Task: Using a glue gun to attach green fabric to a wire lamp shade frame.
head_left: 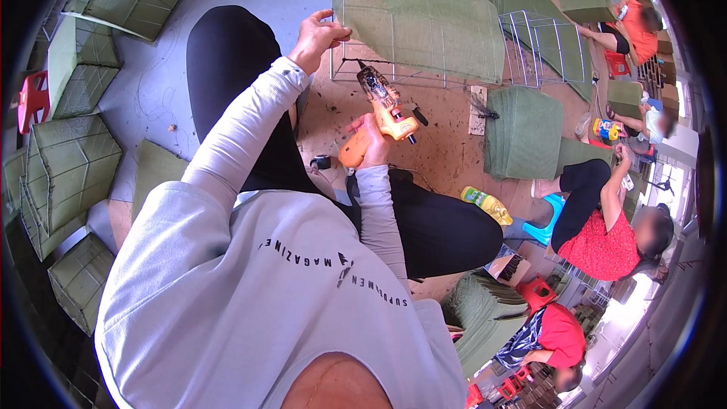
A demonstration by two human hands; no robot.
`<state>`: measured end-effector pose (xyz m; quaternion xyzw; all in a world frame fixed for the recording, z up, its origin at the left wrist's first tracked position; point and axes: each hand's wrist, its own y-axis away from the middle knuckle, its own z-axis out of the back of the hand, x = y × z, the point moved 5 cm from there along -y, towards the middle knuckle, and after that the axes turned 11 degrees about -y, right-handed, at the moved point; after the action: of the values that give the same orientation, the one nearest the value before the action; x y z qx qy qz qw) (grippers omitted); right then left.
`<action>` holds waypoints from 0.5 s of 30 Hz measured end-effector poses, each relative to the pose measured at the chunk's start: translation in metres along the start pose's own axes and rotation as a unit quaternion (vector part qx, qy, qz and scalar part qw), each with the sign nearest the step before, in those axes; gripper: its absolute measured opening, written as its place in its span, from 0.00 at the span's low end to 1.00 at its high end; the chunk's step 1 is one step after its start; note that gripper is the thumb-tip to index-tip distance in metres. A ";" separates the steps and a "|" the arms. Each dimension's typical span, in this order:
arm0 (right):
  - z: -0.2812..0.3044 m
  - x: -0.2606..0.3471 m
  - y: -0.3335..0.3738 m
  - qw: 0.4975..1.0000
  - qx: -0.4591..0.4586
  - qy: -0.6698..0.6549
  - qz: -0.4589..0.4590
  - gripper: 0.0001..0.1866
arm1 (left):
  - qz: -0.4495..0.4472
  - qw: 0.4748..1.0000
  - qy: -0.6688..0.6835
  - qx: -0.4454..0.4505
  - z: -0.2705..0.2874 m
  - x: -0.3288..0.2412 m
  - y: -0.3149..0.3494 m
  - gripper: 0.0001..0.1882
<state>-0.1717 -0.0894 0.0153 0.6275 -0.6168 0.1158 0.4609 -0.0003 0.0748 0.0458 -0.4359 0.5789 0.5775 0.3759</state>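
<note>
Even, bright daylight, strongest at the blown-out lower right edge; shadows stay soft, focus is sharp centrally, and fisheye bending with black vignette rings the rim

The right hand (369, 138) grips an orange glue gun (382, 117) with a black trigger. By the left hand (316, 36) stands an olive-green mat (413, 11) crossed by a pale wire grid (424, 76); a yellow bottle (487, 204) lies right of both hands.

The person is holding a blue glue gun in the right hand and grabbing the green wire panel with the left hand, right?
Not quite: the glue gun is orange, not blue, as the head view shows. The right hand holds it, and the left hand grips the green wire panel.
</note>
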 end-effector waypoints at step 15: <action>0.015 0.005 -0.005 0.999 -0.017 -0.043 -0.008 0.12 | 0.017 1.000 -0.026 0.005 0.001 -0.002 0.002 0.34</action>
<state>-0.1719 -0.1046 0.0088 0.6287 -0.6332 0.0744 0.4454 -0.0014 0.0761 0.0483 -0.4089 0.5790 0.5919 0.3836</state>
